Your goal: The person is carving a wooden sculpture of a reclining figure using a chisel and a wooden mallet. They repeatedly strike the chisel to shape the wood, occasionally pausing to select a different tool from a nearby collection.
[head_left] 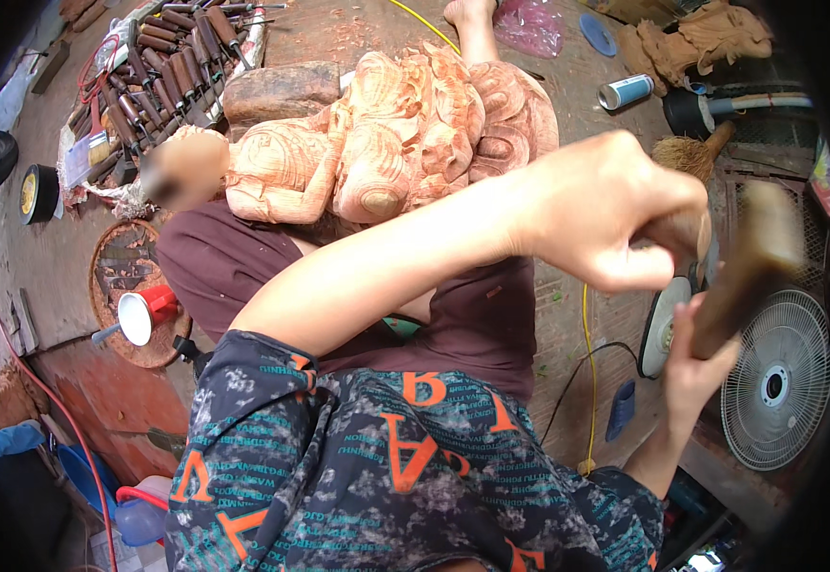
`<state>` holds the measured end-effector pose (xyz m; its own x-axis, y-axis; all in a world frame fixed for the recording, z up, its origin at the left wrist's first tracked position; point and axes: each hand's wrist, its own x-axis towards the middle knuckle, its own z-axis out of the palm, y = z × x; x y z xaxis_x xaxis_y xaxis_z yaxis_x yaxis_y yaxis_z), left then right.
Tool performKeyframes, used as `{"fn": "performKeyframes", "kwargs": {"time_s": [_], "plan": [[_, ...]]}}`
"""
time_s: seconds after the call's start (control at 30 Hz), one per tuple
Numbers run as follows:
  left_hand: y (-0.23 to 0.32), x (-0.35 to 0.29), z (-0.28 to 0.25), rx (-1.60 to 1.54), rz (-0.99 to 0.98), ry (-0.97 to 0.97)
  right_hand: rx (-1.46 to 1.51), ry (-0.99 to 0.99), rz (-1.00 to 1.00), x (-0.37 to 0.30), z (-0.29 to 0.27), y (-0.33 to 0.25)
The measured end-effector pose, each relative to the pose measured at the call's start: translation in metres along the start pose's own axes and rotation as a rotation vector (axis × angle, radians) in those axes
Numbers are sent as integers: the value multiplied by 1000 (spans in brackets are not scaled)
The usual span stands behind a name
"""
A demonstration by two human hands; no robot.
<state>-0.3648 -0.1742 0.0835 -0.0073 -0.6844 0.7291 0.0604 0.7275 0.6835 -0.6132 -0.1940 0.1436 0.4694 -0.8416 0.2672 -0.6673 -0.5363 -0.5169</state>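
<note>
A carved figure of pale reddish wood [377,143] lies on its back across my lap, its head end to the left and its wide, rounded base to the right. My left arm stretches across to the right, below the carving. At its end my left hand [615,214] is closed in a fist; whatever its curled fingers hold is hidden. Farther right, my right hand [699,367] grips a thick wooden mallet [758,272], smeared by motion. The mallet is beside my left fist, with a small gap between them.
Many wooden-handled chisels [172,71] lie piled at the upper left. A wooden block [277,91] rests against the carving. On the left are a red cup [153,310] and a round basket [110,257]. A fan [775,381], a blue can [627,91] and a yellow cord [587,381] are on the right.
</note>
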Motion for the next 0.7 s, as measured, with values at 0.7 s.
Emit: {"fn": "performKeyframes", "kwargs": {"time_s": [0.7], "plan": [[-3, -108, 29, 520, 500, -520, -88, -173, -472, -72, 19, 9]]}}
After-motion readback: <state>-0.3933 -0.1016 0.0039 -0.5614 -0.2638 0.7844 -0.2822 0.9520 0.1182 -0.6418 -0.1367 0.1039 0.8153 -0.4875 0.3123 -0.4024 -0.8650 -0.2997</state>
